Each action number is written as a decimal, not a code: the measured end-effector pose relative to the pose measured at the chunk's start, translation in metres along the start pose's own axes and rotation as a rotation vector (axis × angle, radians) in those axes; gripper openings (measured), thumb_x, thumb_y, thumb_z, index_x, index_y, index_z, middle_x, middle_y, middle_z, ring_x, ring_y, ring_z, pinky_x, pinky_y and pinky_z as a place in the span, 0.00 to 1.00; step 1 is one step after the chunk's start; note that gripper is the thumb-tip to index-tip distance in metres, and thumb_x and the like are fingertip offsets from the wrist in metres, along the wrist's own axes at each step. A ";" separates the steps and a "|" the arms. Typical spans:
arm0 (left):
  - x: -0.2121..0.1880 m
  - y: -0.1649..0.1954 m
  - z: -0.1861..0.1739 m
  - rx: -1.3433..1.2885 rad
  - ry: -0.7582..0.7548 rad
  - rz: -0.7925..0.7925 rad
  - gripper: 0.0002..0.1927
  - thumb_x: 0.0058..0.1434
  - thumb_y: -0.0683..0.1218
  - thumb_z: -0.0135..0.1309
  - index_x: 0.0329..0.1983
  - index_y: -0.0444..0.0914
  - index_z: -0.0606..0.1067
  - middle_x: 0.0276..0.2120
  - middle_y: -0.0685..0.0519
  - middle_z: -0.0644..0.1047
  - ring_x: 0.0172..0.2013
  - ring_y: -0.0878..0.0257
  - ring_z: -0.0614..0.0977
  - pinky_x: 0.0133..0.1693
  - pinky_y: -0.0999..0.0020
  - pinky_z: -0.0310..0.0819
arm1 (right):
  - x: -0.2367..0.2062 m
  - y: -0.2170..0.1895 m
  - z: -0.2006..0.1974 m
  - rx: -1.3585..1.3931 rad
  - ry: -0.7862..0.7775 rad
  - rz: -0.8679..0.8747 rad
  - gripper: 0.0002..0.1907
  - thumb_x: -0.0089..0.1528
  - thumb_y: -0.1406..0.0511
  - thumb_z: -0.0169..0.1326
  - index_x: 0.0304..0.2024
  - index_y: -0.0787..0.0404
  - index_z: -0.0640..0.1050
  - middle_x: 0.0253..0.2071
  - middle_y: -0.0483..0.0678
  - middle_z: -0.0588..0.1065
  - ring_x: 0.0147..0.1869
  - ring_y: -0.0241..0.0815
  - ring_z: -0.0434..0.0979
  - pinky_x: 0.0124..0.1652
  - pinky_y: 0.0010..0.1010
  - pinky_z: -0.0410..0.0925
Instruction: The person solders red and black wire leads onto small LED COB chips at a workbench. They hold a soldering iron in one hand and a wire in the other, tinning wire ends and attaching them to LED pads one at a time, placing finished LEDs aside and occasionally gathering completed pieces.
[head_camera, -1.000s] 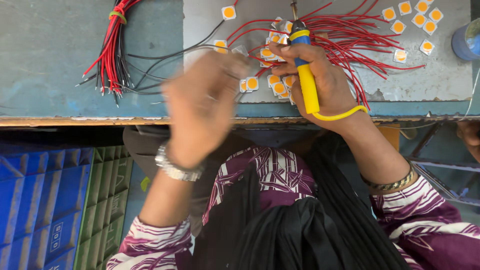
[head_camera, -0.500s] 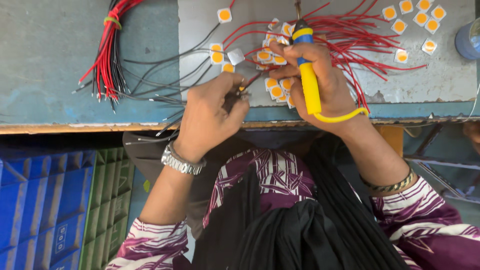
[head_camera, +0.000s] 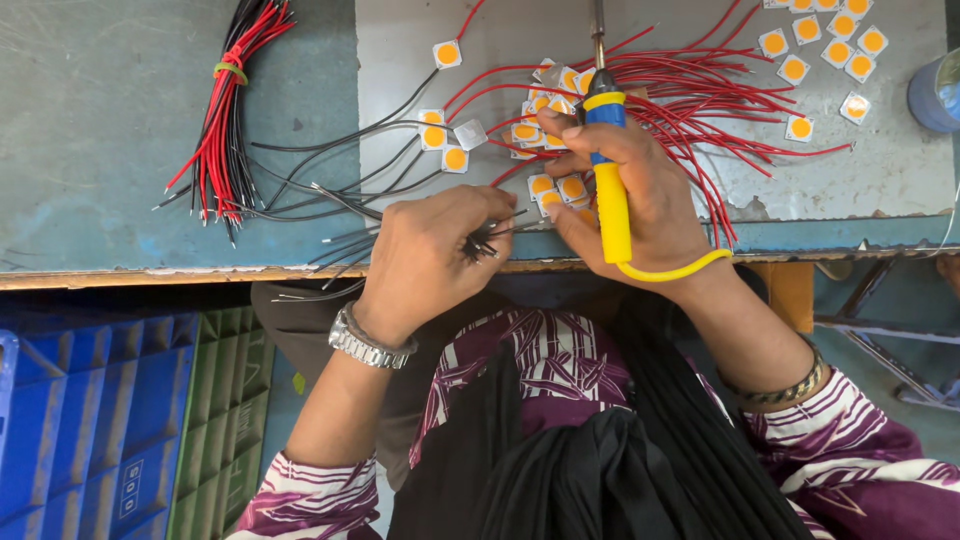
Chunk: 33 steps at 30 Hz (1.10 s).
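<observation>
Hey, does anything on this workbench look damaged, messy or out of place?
Yes. The grey mat is chipped and ragged along its near edge. One small square chip lies blank face up, while the others show yellow centres. Loose black wires sprawl across the bench.

No packages, labels, signs or screens show in view.

The soldering iron (head_camera: 610, 180) has a yellow handle with a blue collar and a thin metal tip. It stands nearly upright in the picture inside the right hand's grip, tip pointing away from the person, and a yellow cord loops off its lower end past the wrist. The black wires (head_camera: 490, 235) are thin and bunched, pinched in the left hand's fingertips, their ends jutting toward the right hand, just beside it.
</observation>
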<state>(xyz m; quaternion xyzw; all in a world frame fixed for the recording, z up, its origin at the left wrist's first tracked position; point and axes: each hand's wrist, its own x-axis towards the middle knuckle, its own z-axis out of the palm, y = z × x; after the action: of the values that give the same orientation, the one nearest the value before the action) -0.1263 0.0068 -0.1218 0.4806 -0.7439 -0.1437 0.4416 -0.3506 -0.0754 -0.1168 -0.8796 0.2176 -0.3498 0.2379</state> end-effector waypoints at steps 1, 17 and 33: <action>0.001 0.001 0.000 0.016 -0.012 -0.003 0.08 0.59 0.39 0.62 0.40 0.36 0.75 0.42 0.53 0.83 0.33 0.57 0.84 0.35 0.65 0.79 | 0.001 0.000 -0.001 -0.013 -0.014 -0.010 0.35 0.58 0.75 0.63 0.62 0.59 0.60 0.67 0.56 0.71 0.54 0.47 0.84 0.54 0.35 0.75; 0.007 0.007 0.007 0.318 -0.092 0.067 0.12 0.57 0.41 0.61 0.42 0.38 0.73 0.41 0.53 0.82 0.23 0.56 0.78 0.28 0.61 0.72 | 0.000 0.005 0.000 0.000 -0.028 -0.011 0.34 0.57 0.83 0.52 0.63 0.60 0.61 0.68 0.50 0.72 0.59 0.45 0.85 0.62 0.37 0.74; 0.005 0.006 0.009 0.388 -0.146 0.086 0.20 0.57 0.44 0.61 0.54 0.38 0.76 0.35 0.53 0.79 0.21 0.56 0.76 0.27 0.60 0.71 | -0.004 0.006 0.000 -0.021 -0.036 -0.009 0.35 0.58 0.77 0.64 0.64 0.60 0.63 0.67 0.52 0.72 0.52 0.41 0.84 0.64 0.43 0.67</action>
<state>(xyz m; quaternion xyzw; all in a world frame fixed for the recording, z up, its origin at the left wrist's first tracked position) -0.1380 0.0032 -0.1205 0.5126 -0.8076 -0.0130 0.2913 -0.3546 -0.0781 -0.1219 -0.8893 0.2128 -0.3327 0.2308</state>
